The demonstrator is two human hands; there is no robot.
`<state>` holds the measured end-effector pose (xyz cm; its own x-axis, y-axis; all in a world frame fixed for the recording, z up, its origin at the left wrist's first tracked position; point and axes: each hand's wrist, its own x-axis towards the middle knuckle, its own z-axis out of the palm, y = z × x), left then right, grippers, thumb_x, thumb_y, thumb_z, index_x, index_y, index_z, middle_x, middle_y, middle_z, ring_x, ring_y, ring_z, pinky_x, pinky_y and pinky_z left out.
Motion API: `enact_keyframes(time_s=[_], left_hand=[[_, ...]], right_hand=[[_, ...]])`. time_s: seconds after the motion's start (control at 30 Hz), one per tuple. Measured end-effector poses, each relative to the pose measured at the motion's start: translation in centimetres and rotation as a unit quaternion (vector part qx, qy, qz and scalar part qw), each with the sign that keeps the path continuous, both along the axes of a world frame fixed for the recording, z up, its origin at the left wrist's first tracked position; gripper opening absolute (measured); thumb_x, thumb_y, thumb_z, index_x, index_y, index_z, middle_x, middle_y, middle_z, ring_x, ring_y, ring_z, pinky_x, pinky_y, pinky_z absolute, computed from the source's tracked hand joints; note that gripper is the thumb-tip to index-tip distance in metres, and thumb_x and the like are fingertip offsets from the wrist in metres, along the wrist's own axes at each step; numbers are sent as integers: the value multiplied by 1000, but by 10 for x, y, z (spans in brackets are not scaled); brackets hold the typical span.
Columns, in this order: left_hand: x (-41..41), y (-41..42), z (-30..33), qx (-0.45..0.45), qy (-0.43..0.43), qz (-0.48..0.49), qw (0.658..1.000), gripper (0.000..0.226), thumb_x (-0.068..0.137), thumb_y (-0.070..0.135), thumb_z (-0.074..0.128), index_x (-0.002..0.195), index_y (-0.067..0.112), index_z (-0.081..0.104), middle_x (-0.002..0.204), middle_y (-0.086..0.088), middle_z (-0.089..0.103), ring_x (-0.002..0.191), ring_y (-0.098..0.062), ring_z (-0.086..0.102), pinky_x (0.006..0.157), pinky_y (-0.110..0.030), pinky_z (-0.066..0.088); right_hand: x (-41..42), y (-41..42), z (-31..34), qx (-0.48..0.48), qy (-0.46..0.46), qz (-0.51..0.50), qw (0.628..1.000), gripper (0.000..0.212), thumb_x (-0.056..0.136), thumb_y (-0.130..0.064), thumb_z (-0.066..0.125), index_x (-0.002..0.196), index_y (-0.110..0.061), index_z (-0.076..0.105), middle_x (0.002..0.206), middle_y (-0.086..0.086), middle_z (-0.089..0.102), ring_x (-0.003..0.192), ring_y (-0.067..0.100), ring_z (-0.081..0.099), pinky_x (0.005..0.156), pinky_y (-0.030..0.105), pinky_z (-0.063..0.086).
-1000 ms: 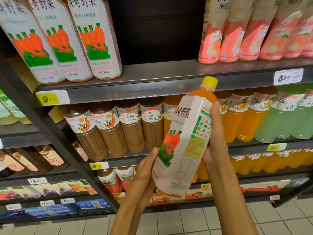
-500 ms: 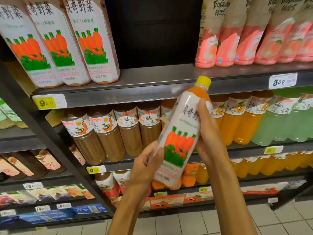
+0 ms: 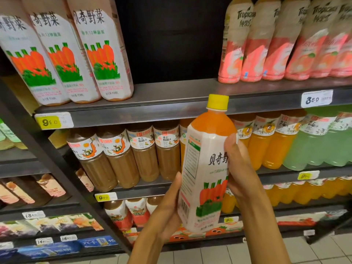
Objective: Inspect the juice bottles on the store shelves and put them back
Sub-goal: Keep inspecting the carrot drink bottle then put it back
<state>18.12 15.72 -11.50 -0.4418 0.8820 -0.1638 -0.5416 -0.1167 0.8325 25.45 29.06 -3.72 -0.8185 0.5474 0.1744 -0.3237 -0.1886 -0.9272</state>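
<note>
In the head view, both hands hold one carrot juice bottle point(image 3: 204, 174) nearly upright in front of the shelves, its yellow cap point(image 3: 217, 101) level with the front edge of the top shelf point(image 3: 171, 103). The left hand point(image 3: 167, 212) cups the bottle's lower left side, and the right hand point(image 3: 240, 168) wraps its right side (thumb across the label). Three matching bottles point(image 3: 76, 54) stand at that shelf's left end, beside a dark gap.

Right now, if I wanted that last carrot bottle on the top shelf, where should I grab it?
Probably grab the rightmost carrot bottle round its flat-sided middle, reaching in from the right, where the top shelf is bare. Another bottle crowds its left side, and its top is out of view.
</note>
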Motion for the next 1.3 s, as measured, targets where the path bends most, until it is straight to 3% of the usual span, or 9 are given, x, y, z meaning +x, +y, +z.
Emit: enact_keyframes(time_s=[0.13,0.27,0.4,0.5,0.6,0.7,0.83,1.03,1.3], left_hand=[[2,4,1,-24,50,68,996,78,46,76,73,107,28,72,117,-11,68,110,-31,64,97,-52,47],[1,7,6,-44,66,173,982,58,60,65,59,96,23,75,102,-11,73,95,-28,70,79,-39,57],[-1,2,13,-50,102,191,975,56,71,56,50,110,20,67,100,-9,74,90,-25,71,67,-30,58],[-1,0,17,-49,67,188,979,57,78,52,42,116,16,66,105,-10,73,98,-26,69,76,-37,56],[2,-6,19,-43,15,175,984,57,78,40,48,116,1,65,115,-24,66,103,-35,64,89,-44,51],[6,-12,21,-30,-16,90,995,47,80,51,57,106,15,73,116,-16,68,102,-29,66,86,-40,55],[6,-15,20,18,-26,10,999,67,57,62,78,111,23,72,118,-8,68,109,-23,65,85,-33,54],[1,-7,27,-15,71,118,990,80,40,70,80,104,24,73,105,-8,73,97,-24,70,71,-32,58],[5,-11,28,0,136,98,986,80,52,67,78,120,29,62,112,-9,70,103,-28,67,73,-33,56]], right_hand=[[-2,0,4,20,-7,-19,1000,94,55,-79,65,125,-18,49,90,-5,76,84,13,73,60,21,55],[-12,-5,10,80,3,-57,995,75,69,-59,56,129,-15,44,98,-5,72,89,8,71,63,18,55],[-19,-12,3,45,3,-88,995,61,62,-54,66,111,-21,49,96,3,71,86,17,73,62,23,57],[-18,-5,-2,-12,12,-96,995,62,60,-61,65,103,-17,53,83,1,75,77,19,74,57,25,57],[-16,0,-8,-105,61,-34,992,68,62,-70,70,106,-18,68,97,4,75,92,25,72,68,33,59],[-17,1,-8,-152,101,41,982,52,70,-69,67,101,-29,77,103,0,75,96,19,71,72,32,58],[-22,5,-2,-151,89,58,983,51,62,-67,72,94,-28,78,97,0,76,92,18,72,72,33,59],[-29,11,21,-44,37,8,998,73,78,-56,54,138,-15,46,124,10,66,113,23,64,94,41,52],[-37,7,19,-116,42,22,992,55,79,-44,69,119,-9,55,93,8,73,83,22,72,66,34,58]])
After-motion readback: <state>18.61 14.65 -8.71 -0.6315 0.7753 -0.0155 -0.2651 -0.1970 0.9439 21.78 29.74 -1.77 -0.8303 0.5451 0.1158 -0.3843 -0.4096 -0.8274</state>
